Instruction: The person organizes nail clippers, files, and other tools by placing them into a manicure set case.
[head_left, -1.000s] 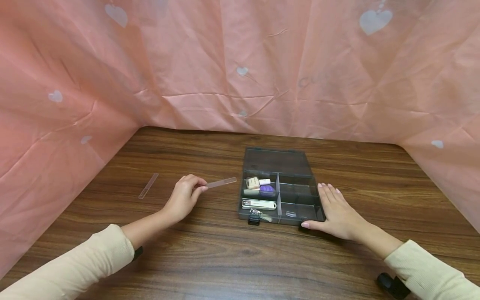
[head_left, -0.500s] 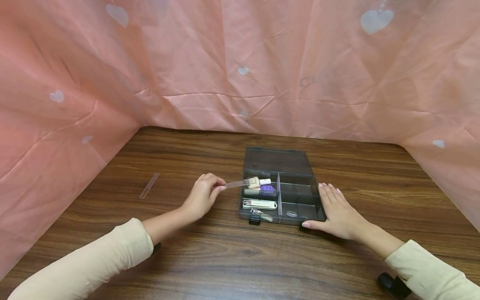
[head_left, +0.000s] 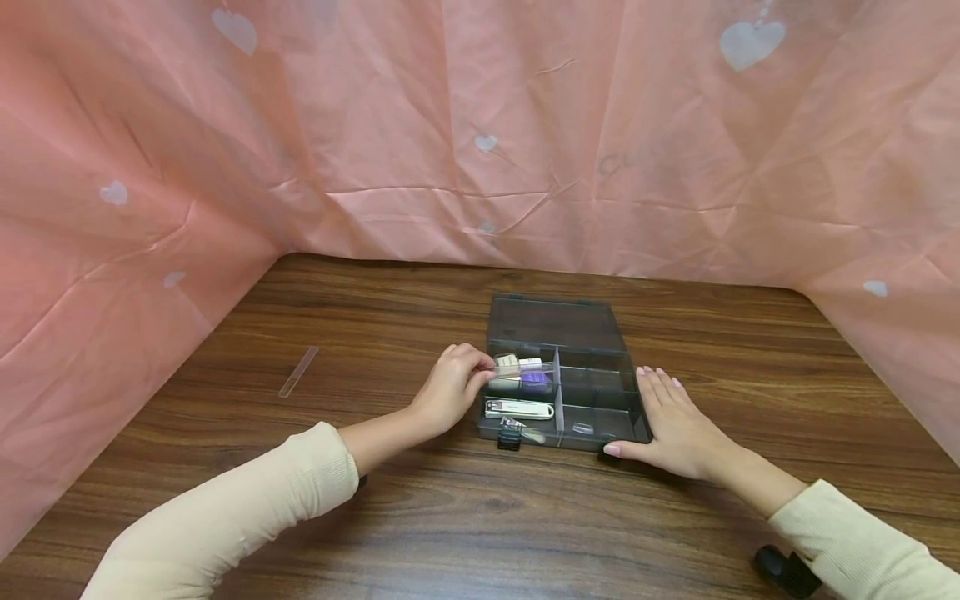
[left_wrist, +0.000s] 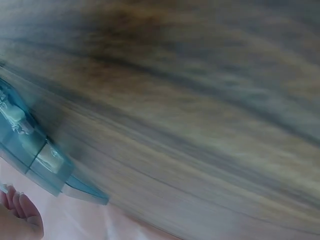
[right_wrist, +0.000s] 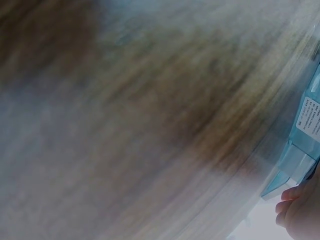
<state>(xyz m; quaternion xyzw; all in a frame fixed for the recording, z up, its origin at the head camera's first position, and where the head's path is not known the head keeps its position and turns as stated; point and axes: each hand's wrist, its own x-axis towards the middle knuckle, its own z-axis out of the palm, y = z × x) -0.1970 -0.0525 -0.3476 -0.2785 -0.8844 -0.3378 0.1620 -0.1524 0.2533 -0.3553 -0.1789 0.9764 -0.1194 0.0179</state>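
Observation:
In the head view my left hand [head_left: 450,390] pinches one end of a clear flat plastic strip [head_left: 542,367] between thumb and fingertips. The strip lies across the back-left compartment of a dark see-through divided box [head_left: 596,382], over a cream nail polish bottle [head_left: 507,361] and a purple one [head_left: 535,380]. My right hand [head_left: 686,433] rests against the box's right side, fingers straight, thumb at the front corner. A white nail clipper [head_left: 519,409] fills part of the front-left compartment. The left wrist view shows the box [left_wrist: 47,182] beyond my curled fingers [left_wrist: 22,205].
A second clear strip [head_left: 300,371] lies on the wooden table [head_left: 480,517] to the left. The box lid [head_left: 551,323] lies folded back. In the front-right compartment sit small clear pieces [head_left: 582,427]. Pink cloth [head_left: 480,125] with hearts encloses the back and sides.
My left hand has carried the strip rightward, from the table beside the box to over the nail polish compartment. The right hand and the box have stayed in place.

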